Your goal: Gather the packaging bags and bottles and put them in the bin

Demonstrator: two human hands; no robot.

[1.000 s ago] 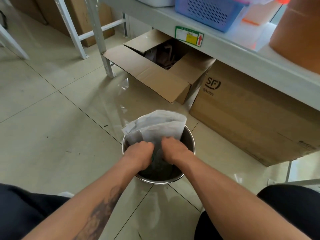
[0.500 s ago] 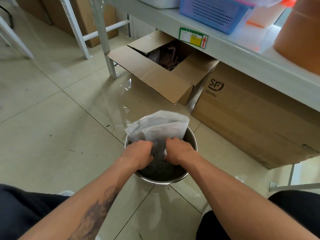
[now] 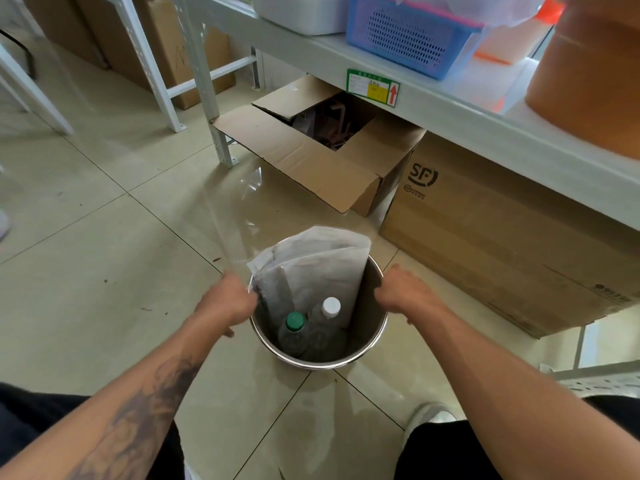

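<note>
Head view looks down into a round metal bin [image 3: 367, 327] standing on the tiled floor [image 3: 86, 289]. Inside it, white packaging bags [image 3: 322, 268] stand upright against the far wall and rise above the rim. In front of them sit two clear bottles, one with a green cap [image 3: 294, 321] and one with a white cap [image 3: 331, 306]; their bodies are dim and hard to trace against the dark inside of the bin.

The left hand [image 3: 227, 301] is at the bin's left rim, its fingers curled around the edge of a clear plastic sheet [image 3: 239, 216] that stretches up and away across the floor. The right hand [image 3: 403, 294] is at the right rim with fingers curled; whether it grips the rim or only rests there cannot be told.

Beyond the bin, an open cardboard box [image 3: 311, 157] under the shelf [image 3: 450, 112] holds dark objects too shadowed to identify. A closed box [image 3: 491, 237] beside it is partly covered by the shelf. The blue basket [image 3: 408, 32] on top is cut off by the frame.
</note>
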